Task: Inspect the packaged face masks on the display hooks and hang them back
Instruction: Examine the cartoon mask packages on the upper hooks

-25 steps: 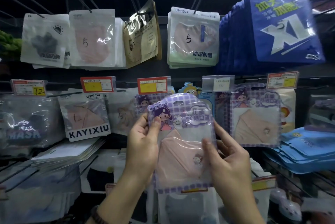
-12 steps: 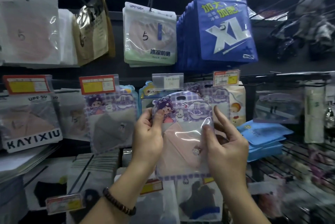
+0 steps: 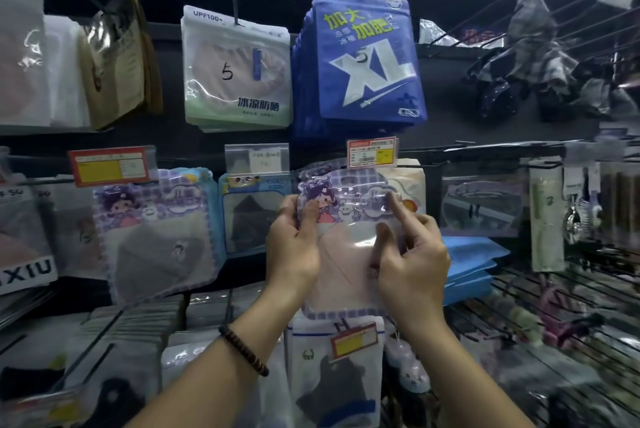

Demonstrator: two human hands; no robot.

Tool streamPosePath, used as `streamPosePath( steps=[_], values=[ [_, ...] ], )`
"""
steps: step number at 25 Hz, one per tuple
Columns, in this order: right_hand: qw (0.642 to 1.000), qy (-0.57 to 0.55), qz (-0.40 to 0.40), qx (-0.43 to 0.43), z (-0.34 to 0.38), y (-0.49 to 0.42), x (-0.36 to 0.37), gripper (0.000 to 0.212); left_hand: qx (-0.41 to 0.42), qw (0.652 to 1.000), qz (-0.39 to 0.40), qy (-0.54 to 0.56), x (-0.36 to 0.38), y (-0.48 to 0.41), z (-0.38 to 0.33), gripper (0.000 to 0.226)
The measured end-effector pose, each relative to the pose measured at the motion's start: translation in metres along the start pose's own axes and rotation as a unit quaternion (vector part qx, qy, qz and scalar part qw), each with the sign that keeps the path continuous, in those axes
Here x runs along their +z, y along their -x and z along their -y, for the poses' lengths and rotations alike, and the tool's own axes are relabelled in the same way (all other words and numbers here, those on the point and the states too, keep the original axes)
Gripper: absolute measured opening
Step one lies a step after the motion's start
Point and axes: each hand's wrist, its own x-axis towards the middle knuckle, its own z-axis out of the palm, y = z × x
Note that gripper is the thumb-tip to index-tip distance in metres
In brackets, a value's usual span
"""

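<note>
Blurring along the right edge leaves the wire racks and dark hanging goods there hard to make out, and the print on the orange price tag point(image 3: 372, 152) cannot be read. One glossy, purple-checked mask packet point(image 3: 349, 254) is held upright in front of the middle row of hooks, just under that tag. Whether its hang hole is on a hook cannot be told. Its left edge is gripped by the left hand point(image 3: 294, 247), with the thumb pressed on the cartoon-girl print and the fingers hidden behind. Its right side is pinched by the right hand point(image 3: 412, 254), thumb on the clear film, index finger raised along the top. A pale pink mask is seen through the window. One beaded bracelet point(image 3: 244, 349) is worn on the left wrist. Two thick stacks hang above: blue XL packs point(image 3: 367, 60) and green-and-white packs point(image 3: 235, 70). A matching packet with a grey mask point(image 3: 156, 233) hangs to the left.
</note>
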Motion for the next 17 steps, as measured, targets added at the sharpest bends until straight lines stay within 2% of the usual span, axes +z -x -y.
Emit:
streamPosePath(
  steps=[5,8,17],
  values=[
    [0.999,-0.018,-0.028,-0.039,-0.006,-0.018,-0.003,0.051,0.019,1.000,0.017,0.003,0.012,-0.007,-0.009,0.023],
    [0.999,-0.018,-0.033,-0.033,-0.011,-0.030,-0.003,0.050,0.032,0.999,0.009,-0.018,0.019,-0.013,-0.019,0.020],
    [0.999,0.022,0.036,-0.004,-0.020,-0.055,-0.003,0.043,-0.021,0.993,-0.007,-0.117,0.027,-0.025,-0.025,0.028]
  ],
)
